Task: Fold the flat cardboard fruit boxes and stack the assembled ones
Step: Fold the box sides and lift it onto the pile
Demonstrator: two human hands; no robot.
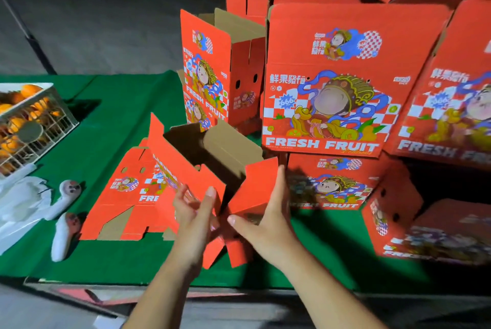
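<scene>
**Half-formed box between both hands — end flaps facing the worker**

The half-formed box (202, 158) is held just above the green table (111, 121), at its near edge, tilted so that its open mouth faces up and away from the person. Its long axis runs from near-right to far-left; the brown interior is visible, and one red panel rises at the far-left corner. The unfolded end flaps point toward the person and hang below the hands.

The left hand (194, 211) grasps the near-left wall, thumb on the outer red face and fingers curled round its edge. The right hand (265, 219) lies with straight fingers pressed flat against the near-right flap (255, 187), thumb pointing left toward the other hand. It pushes rather than grips. Both hands sit at the box's near end, close together, with the right slightly nearer the flap that appears due to fold inward next.

A flat blank (125, 195) lies on the table just left of the held box, partly beneath it. Assembled boxes (326, 84) stand stacked to the right and far right — the likely destination, well within reach of the right arm. A crate of oranges (29, 121) sits at the far left.
</scene>
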